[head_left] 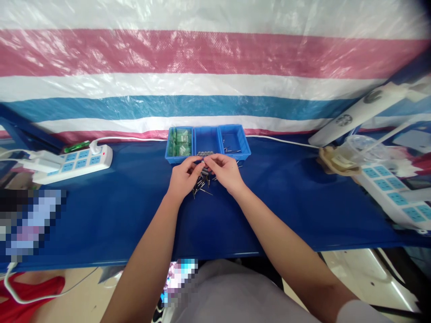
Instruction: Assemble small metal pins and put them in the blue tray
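Note:
My left hand (186, 177) and my right hand (226, 170) meet at the fingertips, just in front of the blue bins. Both are closed in a pinch around something too small to make out. Beneath them lies a loose pile of thin metal pins (201, 185). The left blue bin (168, 154) holds green packets (183, 142). In the middle blue bin (208, 137), small round metal parts (206, 154) sit along the near side. A few thin metal pieces (232, 151) lie in the right blue bin (247, 146).
A white power strip (79, 163) with plugs stands on the blue table (141, 197) at left. Another power strip (393, 193), a clear plastic cup (360, 150) and a long white tube (353, 116) are at right. A striped sheet (202, 85) hangs behind.

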`<state>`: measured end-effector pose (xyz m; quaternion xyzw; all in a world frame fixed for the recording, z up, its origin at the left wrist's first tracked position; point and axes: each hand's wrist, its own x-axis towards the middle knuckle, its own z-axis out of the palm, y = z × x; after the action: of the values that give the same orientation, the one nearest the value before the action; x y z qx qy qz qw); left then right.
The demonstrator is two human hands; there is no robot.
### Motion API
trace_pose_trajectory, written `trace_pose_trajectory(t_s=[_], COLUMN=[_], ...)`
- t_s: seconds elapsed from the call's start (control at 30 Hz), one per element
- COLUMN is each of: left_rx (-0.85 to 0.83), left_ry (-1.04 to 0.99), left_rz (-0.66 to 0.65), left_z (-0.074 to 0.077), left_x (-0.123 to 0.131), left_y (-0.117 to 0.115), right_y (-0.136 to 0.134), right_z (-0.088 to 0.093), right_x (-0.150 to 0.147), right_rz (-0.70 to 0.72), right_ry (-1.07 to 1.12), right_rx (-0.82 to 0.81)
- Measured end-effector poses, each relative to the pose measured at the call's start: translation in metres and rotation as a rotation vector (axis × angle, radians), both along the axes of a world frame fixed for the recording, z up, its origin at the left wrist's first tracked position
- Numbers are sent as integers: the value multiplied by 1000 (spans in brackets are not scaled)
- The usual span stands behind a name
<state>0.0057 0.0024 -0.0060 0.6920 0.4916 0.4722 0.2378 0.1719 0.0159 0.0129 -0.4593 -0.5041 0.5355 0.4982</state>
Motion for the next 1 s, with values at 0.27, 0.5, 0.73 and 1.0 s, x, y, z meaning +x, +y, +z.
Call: trace_pose_trajectory(t_s=[0.27,0.5,0.73,1.0], left_rx=[-13,-2,-36,-35], left_ry=[-4,-35,-33,-19], left_rz=[-3,-21,-24,-6], left_z=[-5,-4,-4,-3], left_x=[0,0,0,1], left_y=[2,1,1,0], right_y=[0,-1,-1,-2], right_z=[-1,1,-1,-2], right_x=[-1,-2,-4,-5], right_rz=[2,4,20,-4], right_ry=[38,31,39,13], right_rx=[19,1,34,73])
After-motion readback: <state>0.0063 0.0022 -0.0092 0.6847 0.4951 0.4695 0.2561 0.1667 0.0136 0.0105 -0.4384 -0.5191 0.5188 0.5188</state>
